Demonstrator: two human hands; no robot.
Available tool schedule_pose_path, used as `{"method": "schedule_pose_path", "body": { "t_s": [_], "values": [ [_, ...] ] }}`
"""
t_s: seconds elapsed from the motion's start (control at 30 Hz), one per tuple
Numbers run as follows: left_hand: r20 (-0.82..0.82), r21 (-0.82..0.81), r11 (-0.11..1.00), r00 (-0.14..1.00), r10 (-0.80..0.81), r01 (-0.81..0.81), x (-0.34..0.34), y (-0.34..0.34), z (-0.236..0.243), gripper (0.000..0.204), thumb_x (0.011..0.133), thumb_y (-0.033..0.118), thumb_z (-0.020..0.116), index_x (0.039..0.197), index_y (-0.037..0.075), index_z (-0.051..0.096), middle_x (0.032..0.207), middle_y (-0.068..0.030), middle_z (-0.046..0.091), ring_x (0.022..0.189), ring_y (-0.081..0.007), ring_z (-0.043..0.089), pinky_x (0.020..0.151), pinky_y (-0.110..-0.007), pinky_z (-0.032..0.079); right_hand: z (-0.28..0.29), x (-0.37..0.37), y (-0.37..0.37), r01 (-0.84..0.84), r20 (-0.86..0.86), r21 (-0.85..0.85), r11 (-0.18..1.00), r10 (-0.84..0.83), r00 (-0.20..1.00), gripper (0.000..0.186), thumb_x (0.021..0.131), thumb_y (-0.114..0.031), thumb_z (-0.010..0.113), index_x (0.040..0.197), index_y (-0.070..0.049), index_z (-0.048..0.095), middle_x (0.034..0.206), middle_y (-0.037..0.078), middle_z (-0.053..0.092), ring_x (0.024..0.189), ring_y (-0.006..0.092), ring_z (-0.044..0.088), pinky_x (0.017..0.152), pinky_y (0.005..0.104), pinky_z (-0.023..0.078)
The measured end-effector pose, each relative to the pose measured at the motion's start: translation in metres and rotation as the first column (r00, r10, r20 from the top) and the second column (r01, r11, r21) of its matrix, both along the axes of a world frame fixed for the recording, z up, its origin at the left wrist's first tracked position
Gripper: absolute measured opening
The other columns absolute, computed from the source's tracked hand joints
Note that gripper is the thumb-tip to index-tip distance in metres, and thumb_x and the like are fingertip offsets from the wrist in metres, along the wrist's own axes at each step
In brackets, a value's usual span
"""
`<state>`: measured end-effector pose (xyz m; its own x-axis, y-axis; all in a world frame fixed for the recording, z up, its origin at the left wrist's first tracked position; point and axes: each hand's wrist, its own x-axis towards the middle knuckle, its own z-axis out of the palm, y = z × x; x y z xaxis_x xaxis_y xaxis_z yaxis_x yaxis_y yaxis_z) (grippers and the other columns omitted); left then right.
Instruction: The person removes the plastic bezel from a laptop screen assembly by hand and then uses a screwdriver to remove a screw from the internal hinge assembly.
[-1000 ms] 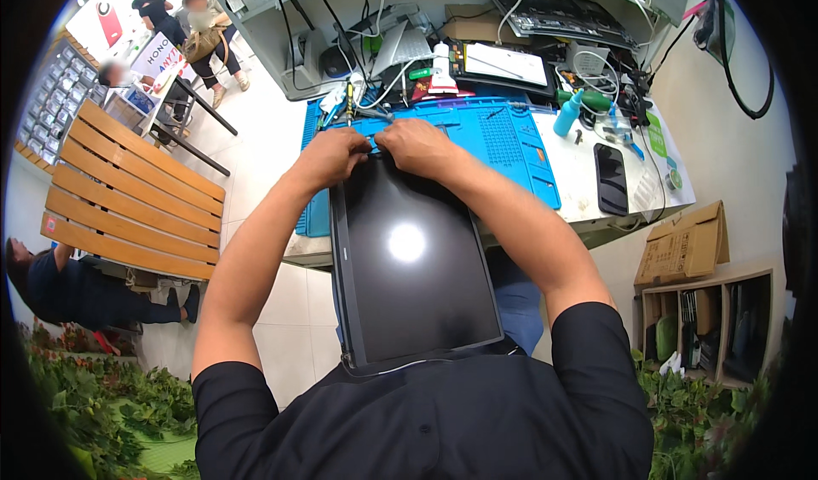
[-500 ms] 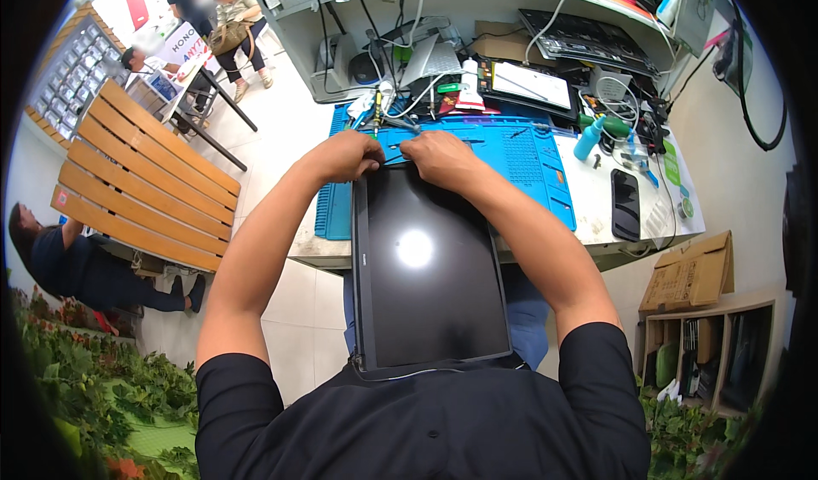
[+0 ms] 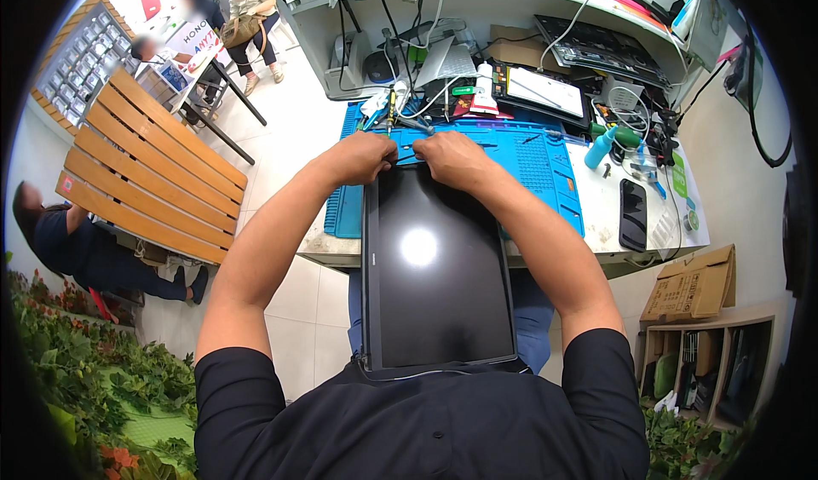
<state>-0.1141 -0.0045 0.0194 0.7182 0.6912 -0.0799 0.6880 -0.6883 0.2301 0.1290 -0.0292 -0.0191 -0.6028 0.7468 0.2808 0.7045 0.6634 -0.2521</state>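
Over lap (image 3: 532, 308), black screen (image 3: 445, 288), lengthwise toward bench (image 3: 328, 245)

The far edge of a large, glossy black rectangular screen (image 3: 443, 301) is met by the curled fingers of the bare left hand (image 3: 368, 156) and bare right hand (image 3: 458, 156), set slightly apart over a bright blue, flat work mat (image 3: 550, 173); their fingertips are mostly hidden. Right of the mat, a light-blue plastic bottle (image 3: 600, 150) and a black smartphone (image 3: 632, 216) are placed. Beyond it, a white tube (image 3: 483, 92) is seen; left of it, well apart, an orange-brown slatted wooden bench (image 3: 158, 182).
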Motion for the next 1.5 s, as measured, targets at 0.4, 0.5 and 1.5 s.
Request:
{"method": "schedule_pose_path", "body": {
  "t_s": [0.4,0.5,1.5],
  "values": [
    [0.073,-0.264,0.963,0.995,0.070,-0.048,-0.011,0.018,0.013,0.020,0.096,0.007,0.077,0.116,0.003,0.079,0.103,-0.0134,0.082,0.095,-0.0230,0.078,0.088,-0.037,0.059,0.001,-0.002,0.001,0.004,-0.003,0.013,1.000,-0.004,1.000,0.025,0.088,-0.003,0.064,0.111,-0.003,0.074,0.092,0.023,0.077,0.091,0.0441,0.075,0.082,0.0561,0.058],
    [0.045,-0.280,0.956,0.994,0.101,-0.085,-0.005,0.014,0.015,0.019,0.094,0.010,0.081,0.112,0.003,0.080,0.102,-0.0142,0.081,0.094,-0.0259,0.078,0.087,-0.038,0.059,0.001,-0.001,-0.001,0.011,-0.016,0.000,1.000,-0.011,1.000,0.024,0.088,-0.004,0.065,0.111,-0.003,0.074,0.093,0.024,0.077,0.091,0.0440,0.075,0.082,0.0561,0.058],
    [0.283,-0.550,0.716,0.712,0.643,-0.429,-0.058,-0.109,0.037,0.034,0.102,0.029,0.078,0.114,-0.001,0.069,0.077,-0.0066,0.072,0.062,-0.0120,0.070,0.055,-0.027,0.055,-0.007,-0.007,0.004,-0.019,-0.016,0.053,0.998,0.019,1.000,0.017,0.100,-0.019,0.068,0.100,-0.003,0.072,0.089,0.020,0.077,0.089,0.0435,0.074,0.080,0.0547,0.057]
  ]
}}
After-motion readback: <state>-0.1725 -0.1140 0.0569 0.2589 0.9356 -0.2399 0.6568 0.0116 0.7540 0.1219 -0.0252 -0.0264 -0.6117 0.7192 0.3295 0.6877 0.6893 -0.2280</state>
